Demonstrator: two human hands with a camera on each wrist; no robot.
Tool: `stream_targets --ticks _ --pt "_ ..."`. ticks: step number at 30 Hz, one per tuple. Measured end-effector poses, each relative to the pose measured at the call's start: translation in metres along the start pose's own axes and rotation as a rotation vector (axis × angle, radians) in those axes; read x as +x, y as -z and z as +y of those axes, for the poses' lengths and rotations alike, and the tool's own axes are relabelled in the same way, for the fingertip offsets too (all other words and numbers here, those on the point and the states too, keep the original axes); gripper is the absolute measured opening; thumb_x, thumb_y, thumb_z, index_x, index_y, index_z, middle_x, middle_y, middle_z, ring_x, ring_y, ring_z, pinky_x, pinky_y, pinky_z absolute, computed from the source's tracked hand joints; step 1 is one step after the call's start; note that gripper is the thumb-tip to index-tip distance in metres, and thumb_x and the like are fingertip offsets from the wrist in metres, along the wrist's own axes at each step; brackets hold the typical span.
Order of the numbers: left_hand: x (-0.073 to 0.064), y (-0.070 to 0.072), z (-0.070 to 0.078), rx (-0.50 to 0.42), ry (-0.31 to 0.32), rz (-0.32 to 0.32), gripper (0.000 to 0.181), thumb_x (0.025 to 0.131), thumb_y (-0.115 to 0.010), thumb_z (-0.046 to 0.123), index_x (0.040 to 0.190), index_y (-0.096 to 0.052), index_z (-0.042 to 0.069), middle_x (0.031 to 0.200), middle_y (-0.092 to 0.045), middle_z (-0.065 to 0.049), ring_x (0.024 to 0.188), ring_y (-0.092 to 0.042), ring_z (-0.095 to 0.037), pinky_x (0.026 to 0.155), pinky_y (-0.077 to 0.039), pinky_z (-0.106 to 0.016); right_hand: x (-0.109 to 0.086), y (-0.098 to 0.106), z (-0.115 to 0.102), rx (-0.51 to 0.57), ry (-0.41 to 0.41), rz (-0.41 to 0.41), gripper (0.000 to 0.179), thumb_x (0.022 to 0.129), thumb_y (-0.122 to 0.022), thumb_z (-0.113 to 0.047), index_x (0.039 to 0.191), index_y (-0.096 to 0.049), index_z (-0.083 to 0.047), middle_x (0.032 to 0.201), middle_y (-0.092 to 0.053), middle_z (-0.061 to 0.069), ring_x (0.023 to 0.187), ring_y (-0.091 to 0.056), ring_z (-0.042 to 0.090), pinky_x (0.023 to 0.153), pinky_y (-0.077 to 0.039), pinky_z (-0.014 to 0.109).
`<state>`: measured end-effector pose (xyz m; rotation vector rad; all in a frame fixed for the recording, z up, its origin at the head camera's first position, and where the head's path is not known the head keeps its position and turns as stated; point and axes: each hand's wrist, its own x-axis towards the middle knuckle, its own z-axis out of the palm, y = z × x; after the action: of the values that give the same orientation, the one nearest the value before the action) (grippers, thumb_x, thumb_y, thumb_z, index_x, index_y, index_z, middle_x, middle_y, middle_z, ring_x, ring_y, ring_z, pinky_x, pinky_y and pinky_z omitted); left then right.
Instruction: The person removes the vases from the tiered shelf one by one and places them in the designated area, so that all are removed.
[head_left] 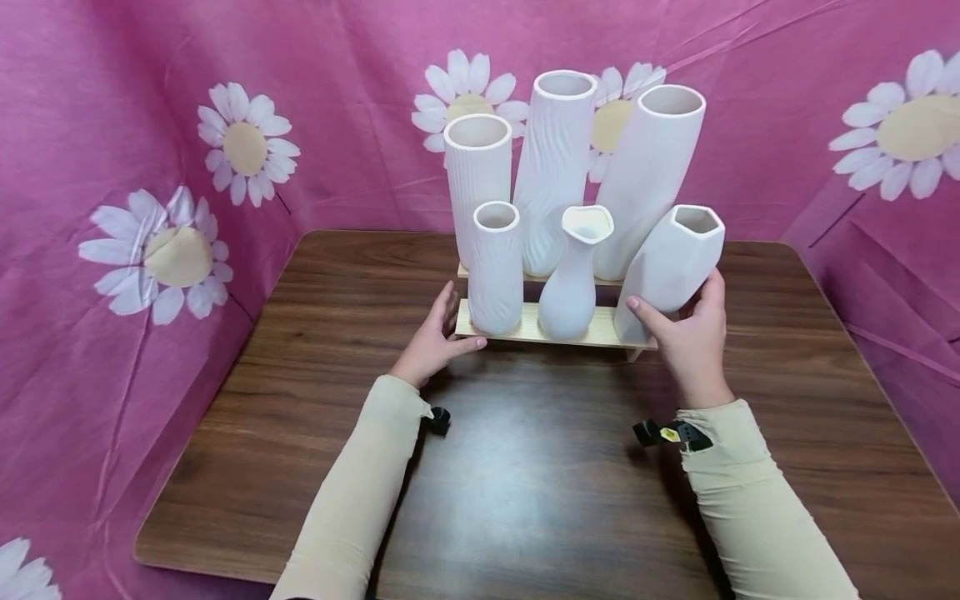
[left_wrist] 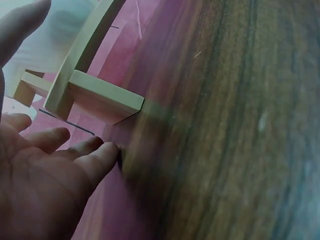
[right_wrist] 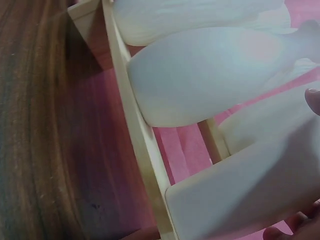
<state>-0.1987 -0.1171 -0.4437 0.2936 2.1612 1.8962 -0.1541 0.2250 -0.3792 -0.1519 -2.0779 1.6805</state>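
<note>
My right hand point(head_left: 693, 346) grips the lower part of a white faceted vase point(head_left: 671, 258), thumb on its near side and fingers around the right. That vase's base stands on the front step of a pale wooden two-step stand point(head_left: 531, 322). Beside the stand's left end is my left hand point(head_left: 431, 350), fingers extended and thumb spread in front of the step. In the left wrist view, its fingers lie close to the wooden stand point(left_wrist: 107, 95); contact cannot be told. A narrow-necked bud vase point(head_left: 567, 296) and a small cylindrical vase point(head_left: 496, 275) share the front step.
On the back step stand a ribbed vase point(head_left: 478, 187), a tall wavy-patterned vase point(head_left: 558, 167) and a tall smooth vase point(head_left: 652, 175). The dark wood-grain table point(head_left: 315, 400) has a pink daisy-print cloth point(head_left: 360, 125) hanging behind it and at its sides.
</note>
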Motion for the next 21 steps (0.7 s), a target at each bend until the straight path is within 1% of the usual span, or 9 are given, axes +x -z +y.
stream_targets --ticks 5,6,7,11,15,18,21 --pt "0.005 -0.001 -0.007 -0.031 -0.016 0.013 0.111 0.084 -0.080 0.003 0.163 -0.004 0.021 0.168 -0.014 -0.005 0.153 -0.014 -0.026 0.121 -0.022 -0.049 0.004 -0.003 -0.005 0.067 0.002 0.026 0.087 0.075 -0.086 -0.004 0.147 -0.041 -0.022 0.134 -0.051 -0.001 0.120 -0.049 0.019 0.101 -0.044 0.034" --pt "0.008 -0.001 -0.012 -0.044 -0.016 0.018 0.111 0.084 -0.079 0.001 0.163 -0.004 0.022 0.168 -0.016 -0.004 0.152 -0.015 -0.024 0.121 -0.021 -0.047 0.005 -0.004 -0.007 0.080 0.004 0.030 0.086 0.074 -0.086 -0.004 0.146 -0.042 -0.021 0.133 -0.052 -0.001 0.120 -0.049 0.019 0.100 -0.044 0.035" --pt "0.009 -0.001 -0.013 -0.051 -0.015 0.019 0.111 0.084 -0.079 0.001 0.163 -0.004 0.021 0.167 -0.016 -0.005 0.152 -0.015 -0.023 0.122 -0.020 -0.046 0.006 -0.004 -0.010 0.092 0.005 0.033 0.085 0.074 -0.086 -0.003 0.145 -0.043 -0.021 0.132 -0.053 0.000 0.119 -0.049 0.020 0.100 -0.044 0.035" --pt "0.012 -0.001 -0.018 -0.077 -0.004 0.025 0.107 0.083 -0.078 -0.003 0.162 -0.007 0.013 0.166 -0.019 -0.008 0.151 -0.020 -0.022 0.122 -0.021 -0.041 0.010 -0.003 -0.016 0.068 0.002 0.028 0.083 0.074 -0.087 -0.006 0.144 -0.045 -0.022 0.131 -0.054 -0.001 0.117 -0.050 0.019 0.098 -0.044 0.036" --pt "0.015 -0.004 -0.021 -0.108 0.001 0.030 0.101 0.082 -0.076 -0.008 0.160 -0.013 0.005 0.162 -0.029 -0.013 0.146 -0.032 -0.024 0.118 -0.031 -0.039 0.012 -0.001 -0.017 0.029 -0.014 0.013 0.083 0.075 -0.087 -0.008 0.145 -0.044 -0.023 0.131 -0.054 -0.002 0.116 -0.050 0.017 0.097 -0.045 0.036" --pt "0.016 -0.005 -0.024 -0.128 0.004 0.050 0.096 0.082 -0.075 -0.009 0.159 -0.019 0.004 0.157 -0.039 -0.014 0.139 -0.043 -0.026 0.111 -0.041 -0.037 0.012 0.001 -0.016 -0.002 -0.019 -0.001 0.082 0.076 -0.086 -0.010 0.145 -0.043 -0.022 0.131 -0.053 -0.003 0.116 -0.050 0.017 0.097 -0.046 0.036" --pt "0.016 -0.006 -0.025 -0.132 0.002 0.071 0.093 0.082 -0.076 -0.008 0.158 -0.023 0.005 0.153 -0.045 -0.011 0.133 -0.049 -0.026 0.106 -0.046 -0.035 0.012 0.002 -0.015 -0.020 -0.020 -0.015 0.081 0.077 -0.086 -0.011 0.145 -0.043 -0.021 0.131 -0.053 -0.004 0.116 -0.050 0.016 0.097 -0.046 0.037"
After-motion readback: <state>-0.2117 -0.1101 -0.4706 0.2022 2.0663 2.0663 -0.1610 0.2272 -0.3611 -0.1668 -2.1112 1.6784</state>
